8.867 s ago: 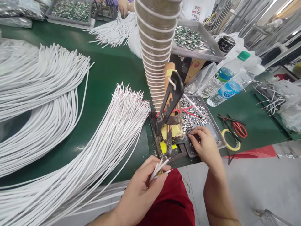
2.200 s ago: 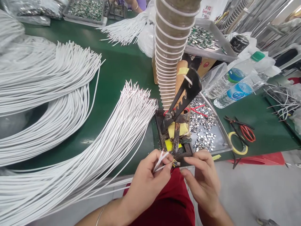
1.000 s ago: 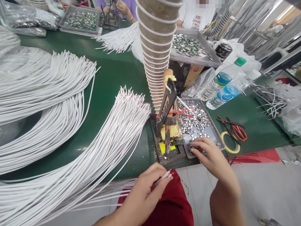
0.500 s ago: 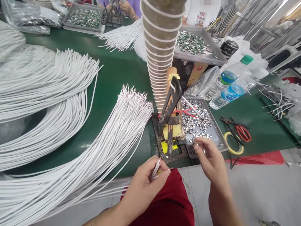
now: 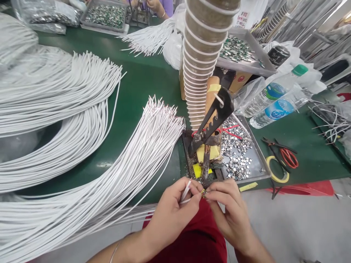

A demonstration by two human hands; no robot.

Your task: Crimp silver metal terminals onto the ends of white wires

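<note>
Left hand (image 5: 174, 210) curled round slim white cables (image 5: 185, 190), right hand (image 5: 231, 210) pinched narrow, lower centre.
One small yellow-and-dark piece (image 5: 203, 193) sits between my two hands' fingertips, equally near both; whether my right grips it, I cannot tell. I count two held cable ends, the clearer slanting up and right; one grey metal tray (image 5: 259, 160) right of centre; two clear plastic bottles (image 5: 279, 109) upper right.

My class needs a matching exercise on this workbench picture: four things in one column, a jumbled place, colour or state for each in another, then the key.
Column one
1. Left hand
2. Can
3. Silver parts
4. Tape roll

Column two
A. In the lower tray
B. Yellow
C. Holding white wires
D. Black

Pairs: 1-C, 2-D, 3-A, 4-B
</note>
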